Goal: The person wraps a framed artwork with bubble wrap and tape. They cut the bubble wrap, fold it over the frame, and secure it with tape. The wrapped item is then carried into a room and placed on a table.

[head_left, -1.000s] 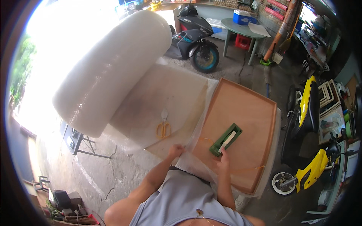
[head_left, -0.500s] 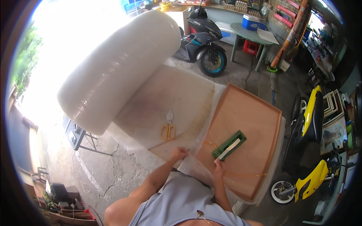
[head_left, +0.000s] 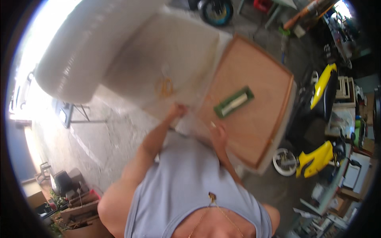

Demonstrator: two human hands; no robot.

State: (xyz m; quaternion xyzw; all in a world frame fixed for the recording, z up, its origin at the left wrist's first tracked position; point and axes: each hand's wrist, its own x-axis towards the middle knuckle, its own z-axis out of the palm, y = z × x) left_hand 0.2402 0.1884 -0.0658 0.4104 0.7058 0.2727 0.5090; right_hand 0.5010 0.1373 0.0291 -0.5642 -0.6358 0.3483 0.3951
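Observation:
My left hand (head_left: 178, 110) is closed in a pinch on the near edge of the clear bubble wrap (head_left: 190, 123). At the wrap's right side lies a shallow brown wooden panel with a raised rim (head_left: 265, 85). On that panel rests a green tape dispenser (head_left: 240, 104) with a cream strip along it. My right hand (head_left: 219, 135) is just nearer to me than the dispenser, apart from it, with a small pale strip (head_left: 213, 124) at its fingertips; blur softens it. Orange-handled scissors (head_left: 164, 86) lie beyond my left hand.
A big roll of bubble wrap (head_left: 91, 47) stands across the far left of the work surface. Yellow-and-black motorbike (head_left: 323, 158) parts the panel from shelves at right. A folding table (head_left: 66, 115) and a box of wood scraps (head_left: 81, 210) are on the left.
My right hand has drawn back from the dispenser's end toward me, a small pale strip at its fingertips. My left hand stays at the wrap's edge. The view has tipped downward.

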